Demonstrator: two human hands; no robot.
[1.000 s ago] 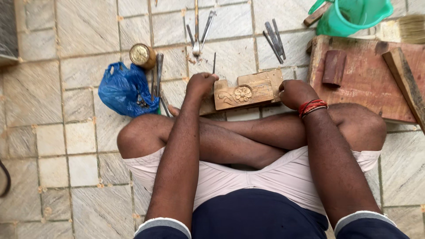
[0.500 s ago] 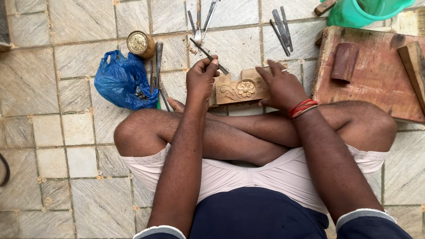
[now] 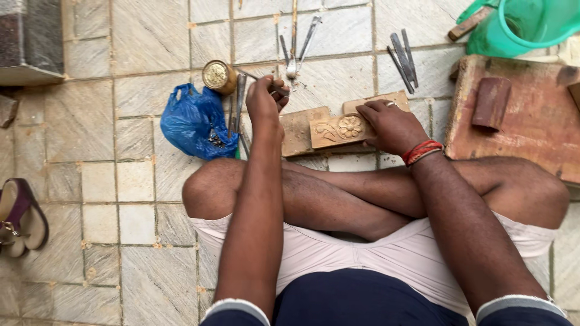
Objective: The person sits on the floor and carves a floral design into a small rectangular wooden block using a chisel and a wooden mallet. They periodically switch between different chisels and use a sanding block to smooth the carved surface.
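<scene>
Left hand (image 3: 266,99) gripping chisel (image 3: 257,78), blue bag (image 3: 190,124) beside (crumpled)

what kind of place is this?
Likely an informal floor-level wood-carving workspace: a carved wooden block with a flower motif under the right hand, metal chisels laid out on the tiled floor, a worn wooden board.

My left hand (image 3: 266,99) hides most of the thin tool (image 3: 279,89) it grips; its tip is too small to read. At one o'clock the green bucket (image 3: 531,24) is cut off, at nine the sandal (image 3: 21,217) too.
</scene>
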